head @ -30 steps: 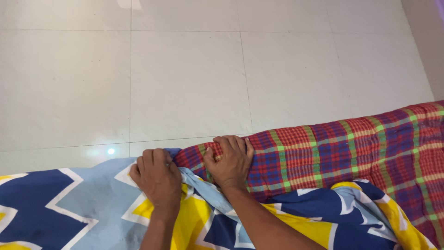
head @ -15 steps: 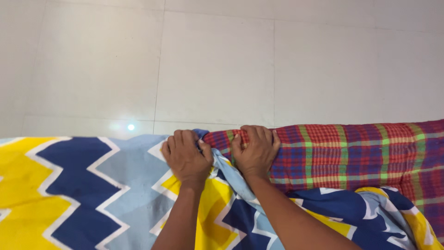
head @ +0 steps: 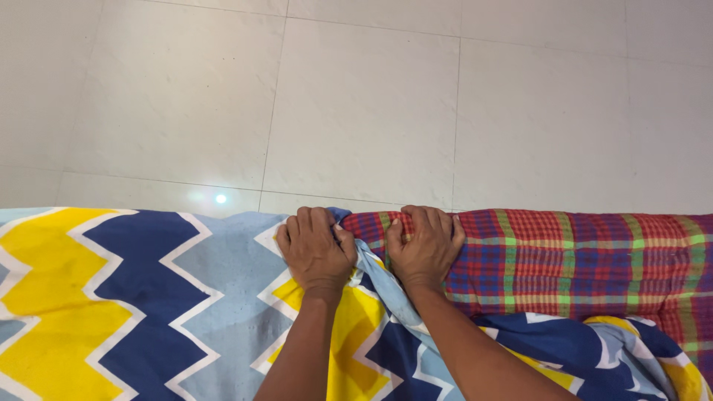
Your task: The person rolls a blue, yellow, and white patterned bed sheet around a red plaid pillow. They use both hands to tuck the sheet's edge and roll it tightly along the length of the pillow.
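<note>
Both fists clenched: left hand [head: 316,249] bunches zigzag sheet [head: 148,297], right hand [head: 425,246] grips plaid mattress [head: 564,256]; I'd tuck evenly.

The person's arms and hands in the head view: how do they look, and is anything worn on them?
Both forearms are bare as far as the frame shows, with no sleeve in view. The left hand and the right hand wear no gloves. No watch or bracelet shows at either wrist. I cannot tell whether there is a ring.

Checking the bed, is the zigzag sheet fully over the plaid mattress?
No. The sheet covers only the left; the mattress shows bare at right.
</note>
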